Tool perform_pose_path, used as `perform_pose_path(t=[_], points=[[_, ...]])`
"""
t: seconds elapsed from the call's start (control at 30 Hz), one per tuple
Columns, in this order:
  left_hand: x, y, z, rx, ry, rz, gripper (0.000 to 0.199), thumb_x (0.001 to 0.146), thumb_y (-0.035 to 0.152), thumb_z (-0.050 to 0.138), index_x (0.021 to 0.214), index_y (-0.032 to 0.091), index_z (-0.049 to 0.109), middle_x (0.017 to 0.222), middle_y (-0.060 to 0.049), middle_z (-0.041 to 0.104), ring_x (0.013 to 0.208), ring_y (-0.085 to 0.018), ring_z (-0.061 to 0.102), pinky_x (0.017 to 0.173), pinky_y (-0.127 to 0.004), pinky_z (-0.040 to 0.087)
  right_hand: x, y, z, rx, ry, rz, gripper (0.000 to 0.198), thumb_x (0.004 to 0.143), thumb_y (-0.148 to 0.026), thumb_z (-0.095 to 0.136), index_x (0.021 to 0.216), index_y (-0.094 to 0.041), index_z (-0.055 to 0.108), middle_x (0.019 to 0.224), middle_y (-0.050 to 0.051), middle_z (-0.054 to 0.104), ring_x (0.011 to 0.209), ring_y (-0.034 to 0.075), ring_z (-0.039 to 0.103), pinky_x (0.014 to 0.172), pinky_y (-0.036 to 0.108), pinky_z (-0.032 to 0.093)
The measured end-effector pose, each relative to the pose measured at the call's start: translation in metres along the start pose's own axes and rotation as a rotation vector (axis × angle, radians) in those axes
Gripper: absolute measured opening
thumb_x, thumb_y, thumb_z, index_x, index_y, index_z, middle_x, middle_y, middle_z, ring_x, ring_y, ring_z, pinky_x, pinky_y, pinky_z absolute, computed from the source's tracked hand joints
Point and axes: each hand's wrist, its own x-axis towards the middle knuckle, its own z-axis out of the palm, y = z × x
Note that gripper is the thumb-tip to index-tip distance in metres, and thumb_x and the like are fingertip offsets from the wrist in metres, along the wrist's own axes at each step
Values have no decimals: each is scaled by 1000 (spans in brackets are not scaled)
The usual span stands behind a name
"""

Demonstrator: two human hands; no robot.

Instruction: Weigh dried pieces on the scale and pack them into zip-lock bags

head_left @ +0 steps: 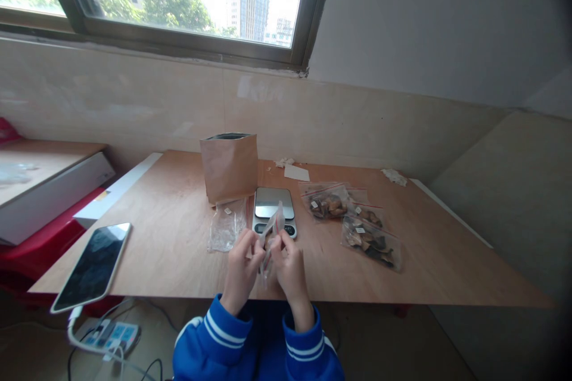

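My left hand [243, 259] and my right hand [288, 259] are closed on the two sides of a clear zip bag [277, 221] with a red line at its mouth. They hold it just in front of a digital kitchen scale [273, 202], which has a silver plate and a dark display. The bag's lower part is mostly hidden between my hands. Left of the scale, empty-looking clear zip bags [227, 226] lie flat. Behind them stands a brown paper pouch [230, 168], open at the top.
Several zip bags of dried brown pieces [369, 241] lie on the right of the wooden table [429, 250]. A tablet [93, 268] with a white cable lies at the left edge. A white card [297, 173] and crumpled tissue [394, 177] are at the back. A power strip [111, 333] is below.
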Motion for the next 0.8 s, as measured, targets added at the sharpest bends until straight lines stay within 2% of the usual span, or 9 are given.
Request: perform_pose_path(t=[0.1,0.23,0.33,0.4,0.5,0.6,0.67,0.73,0.8], points=[[6,-6,-14,49,125,-26,21,87,28,48,67,21,47,67,2,45,64,-13,44,61,-25,35,4,10,-18,17,189,44,37,89,-46,45,61,-23,36,53,-6,36,49,11,36,48,21,30],[9,-10,-21,-42,78,-68,29,88,37,48,64,21,43,63,2,44,61,-14,44,59,-25,36,5,3,-28,177,149,70,41,91,-52,42,62,-23,37,53,-5,41,50,11,41,51,23,37],[7,-13,-15,-206,94,-110,34,92,44,40,67,21,45,72,-1,53,73,-16,52,70,-27,43,3,-9,-17,293,171,94,42,91,-54,41,63,-23,41,55,-4,47,51,12,45,53,23,41],[6,-17,-7,-308,109,-199,36,92,49,38,73,21,52,84,-4,59,85,-18,57,79,-30,46,3,-14,-7,345,218,135,40,90,-55,41,66,-23,43,57,-3,49,52,12,47,53,24,42],[8,-25,5,-511,-1,-396,43,87,57,44,95,20,64,98,-6,66,95,-22,61,85,-34,48,9,-16,11,370,218,177,37,90,-54,41,71,-22,45,61,-3,51,55,13,49,56,24,45],[18,-35,13,-785,-120,-582,59,83,67,44,105,16,67,89,-9,70,85,-24,65,75,-36,52,21,-18,23,367,84,164,37,92,-53,38,70,-23,42,59,-5,48,53,12,48,55,24,44],[29,-42,14,-859,-106,-666,62,81,68,45,102,15,69,80,-9,71,72,-22,66,63,-34,53,31,-23,27,298,28,103,33,93,-49,41,72,-23,42,61,-4,49,57,13,50,58,25,45],[44,-52,11,-847,-52,-690,58,82,65,47,100,15,69,76,-7,71,66,-20,66,56,-30,51,42,-30,27,176,68,7,25,91,-44,48,80,-22,47,72,-1,55,67,14,55,66,26,48],[59,-64,8,-828,-26,-682,55,82,63,48,99,15,70,77,-6,72,68,-20,67,56,-29,52,54,-38,29,86,107,-88,17,90,-38,52,90,-21,51,84,2,58,76,15,57,72,28,49]])
